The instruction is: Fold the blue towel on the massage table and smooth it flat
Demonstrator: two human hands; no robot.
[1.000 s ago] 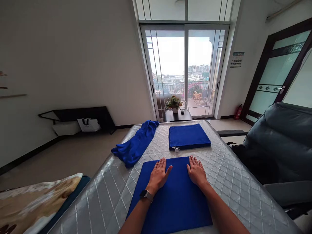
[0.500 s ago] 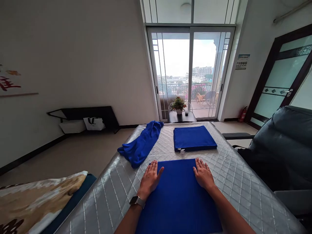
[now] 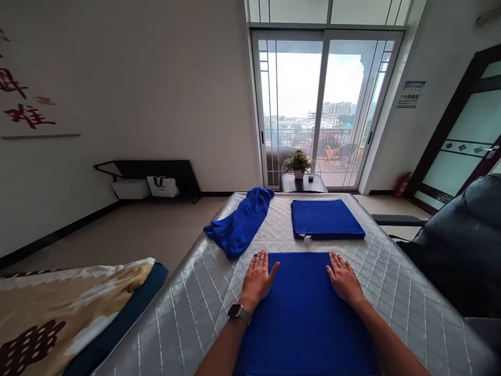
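A flat blue rectangle of folded cloth [image 3: 303,313] lies on the quilted silver mattress [image 3: 195,308] right in front of me. My left hand [image 3: 259,277] rests flat along its far left corner, fingers stretched forward and thumb out to the side. On the far right corner lies my right hand [image 3: 345,277], palm down with the fingers extended. Beyond them sits a neatly folded blue stack [image 3: 326,218] with a white tag [image 3: 307,239] at its near edge. To its left a crumpled blue cloth [image 3: 240,222] is bunched near the mattress edge.
A dark padded chair [image 3: 465,235] stands to the right of the mattress. At the left lies a brown and cream patterned blanket [image 3: 78,308]. Past the far end are a small table [image 3: 303,184] with a potted plant [image 3: 298,163] and a glass sliding door [image 3: 291,94].
The whole view has shifted, so everything appears farther right and slightly higher. Both hands stay flat on the far corners of the folded cloth.
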